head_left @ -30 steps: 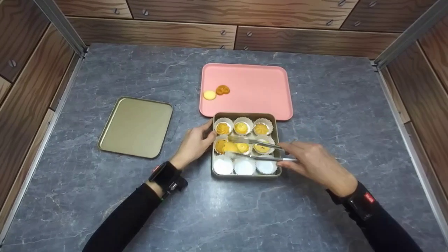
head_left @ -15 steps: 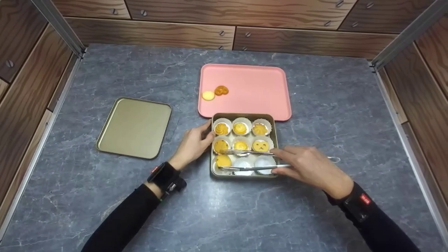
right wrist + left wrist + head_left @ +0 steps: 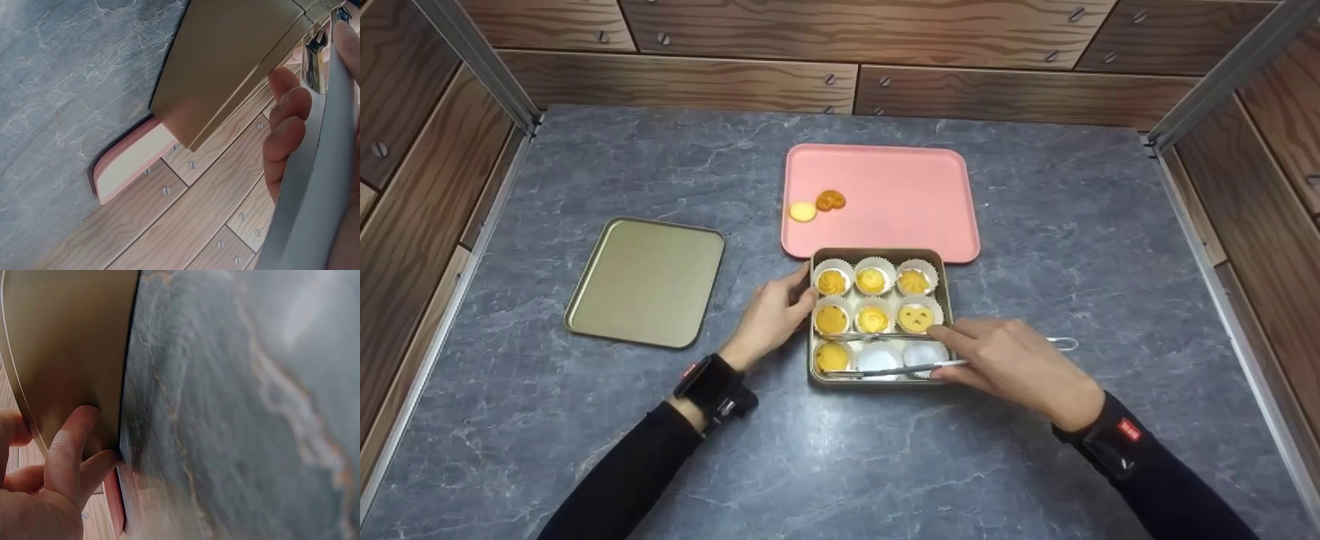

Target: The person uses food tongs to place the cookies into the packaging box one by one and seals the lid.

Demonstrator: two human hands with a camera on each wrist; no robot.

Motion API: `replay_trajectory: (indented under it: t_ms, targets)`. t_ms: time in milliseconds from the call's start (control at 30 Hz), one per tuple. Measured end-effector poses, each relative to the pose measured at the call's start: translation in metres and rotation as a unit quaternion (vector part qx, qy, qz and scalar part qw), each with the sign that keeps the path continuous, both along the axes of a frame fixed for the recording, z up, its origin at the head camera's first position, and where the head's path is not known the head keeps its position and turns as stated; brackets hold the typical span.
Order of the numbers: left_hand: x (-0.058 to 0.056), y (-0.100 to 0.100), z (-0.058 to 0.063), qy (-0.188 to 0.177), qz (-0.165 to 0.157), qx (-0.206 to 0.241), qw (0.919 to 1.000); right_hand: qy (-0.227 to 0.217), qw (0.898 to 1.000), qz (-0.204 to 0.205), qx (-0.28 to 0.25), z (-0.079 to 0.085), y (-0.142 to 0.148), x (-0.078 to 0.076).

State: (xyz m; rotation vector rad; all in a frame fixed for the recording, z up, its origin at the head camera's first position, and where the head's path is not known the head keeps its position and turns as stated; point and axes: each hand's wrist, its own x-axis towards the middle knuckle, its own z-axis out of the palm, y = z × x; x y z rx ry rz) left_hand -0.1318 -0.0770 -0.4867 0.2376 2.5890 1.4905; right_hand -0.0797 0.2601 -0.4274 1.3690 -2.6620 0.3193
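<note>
My right hand (image 3: 1009, 364) holds metal tongs (image 3: 896, 370) across the front row of a gold cookie tin (image 3: 877, 382). Their arms are spread, with a round yellow cookie (image 3: 832, 356) lying between the tips in the front-left paper cup. The other two front cups, one being the middle cup (image 3: 877, 358), hold no cookie. Cookies sit in the cups of both rows behind. My left hand (image 3: 765, 315) grips the tin at its back-left corner; in the left wrist view its fingertips (image 3: 84, 416) press the outer wall. Tong tips are outside the right wrist view.
A pink tray (image 3: 915, 195) lies just behind the tin, bearing a pale round cookie (image 3: 802, 211) and a brown pretzel-shaped cookie (image 3: 830, 200). The gold lid (image 3: 649, 281) lies on the left of the marbled table (image 3: 1057, 225). Wood-patterned walls (image 3: 735, 79) enclose the sides and back.
The tongs have come forward from the middle row to the front row, carrying the yellow cookie into the front-left cup. Their arms have parted around it. The left hand stays at the tin.
</note>
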Motion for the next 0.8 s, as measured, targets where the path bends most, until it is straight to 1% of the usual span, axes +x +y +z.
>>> replay_trajectory:
  t_ms: [200,367,533,667,800]
  targets:
    - [0.003,-0.001,-0.002,-0.018,0.001,0.002,0.9998,0.001,1.000,0.000,0.009,-0.002,-0.002,0.001]
    - [0.002,-0.001,0.000,-0.021,0.003,0.002,0.9998,0.004,1.000,0.001,0.005,0.000,0.000,-0.001]
    - [0.000,0.000,0.002,-0.017,0.002,-0.001,0.9999,-0.017,0.999,-0.002,-0.029,0.001,0.003,-0.004]
    - [0.000,0.001,0.002,-0.011,0.000,0.001,0.9999,-0.025,0.997,-0.020,-0.074,0.004,0.006,-0.014]
    - [0.000,0.001,0.002,-0.004,0.000,0.001,1.0000,-0.005,0.992,-0.050,-0.112,0.009,0.008,-0.034]
